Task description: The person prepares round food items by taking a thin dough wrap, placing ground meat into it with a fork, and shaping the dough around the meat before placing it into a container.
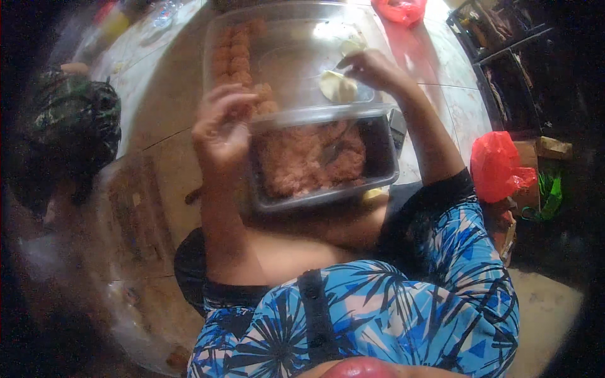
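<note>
My left hand (222, 125) is over the left edges of two tubs, its fingers apart and holding nothing I can make out. Close to its fingertips are orange-brown balls (239, 63), lined up along the left side of a clear plastic tub (283, 12). My right hand (376, 70) reaches over that tub's right side, fingers pinched at the edge of a pale round wrapper (337, 88). Behind those fingers shows another pale piece (353, 45). Nearer me, a rectangular tub (328, 200) holds a pinkish minced mixture (293, 160) with a dark utensil (340, 148) in it.
A red plastic bag (398, 9) lies beyond the clear tub, and another red bag (495, 165) is at the right, beside a cardboard box (528, 164). Dark shelves (513, 69) stand at the far right. A person in dark patterned clothing (75, 116) is at the left.
</note>
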Demonstrator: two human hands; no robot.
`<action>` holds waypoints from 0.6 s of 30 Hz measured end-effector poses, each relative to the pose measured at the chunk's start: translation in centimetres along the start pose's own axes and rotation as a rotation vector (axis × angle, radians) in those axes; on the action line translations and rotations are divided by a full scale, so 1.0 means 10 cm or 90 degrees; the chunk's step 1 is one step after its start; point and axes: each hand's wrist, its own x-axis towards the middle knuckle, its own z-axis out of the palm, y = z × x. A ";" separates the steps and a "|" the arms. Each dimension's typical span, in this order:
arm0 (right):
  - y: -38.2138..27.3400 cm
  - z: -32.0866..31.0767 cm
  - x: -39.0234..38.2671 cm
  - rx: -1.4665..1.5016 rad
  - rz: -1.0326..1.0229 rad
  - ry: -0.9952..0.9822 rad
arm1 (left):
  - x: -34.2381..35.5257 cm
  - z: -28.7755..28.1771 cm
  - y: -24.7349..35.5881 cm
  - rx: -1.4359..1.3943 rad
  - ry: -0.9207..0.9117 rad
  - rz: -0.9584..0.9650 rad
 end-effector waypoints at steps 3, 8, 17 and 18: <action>-0.05 0.15 -0.08 -0.094 0.016 0.036 | -0.08 0.08 0.11 -0.072 -0.336 -0.194; 0.01 0.20 -0.14 0.015 0.029 0.105 | -0.33 0.55 0.06 -0.121 -0.503 -0.160; -0.89 -0.01 -0.54 0.501 -0.078 0.010 | -0.27 0.51 0.02 -0.421 -0.133 -0.292; -0.92 0.01 -0.50 0.500 -0.081 0.007 | -0.27 0.46 -0.01 -0.323 -0.129 -0.297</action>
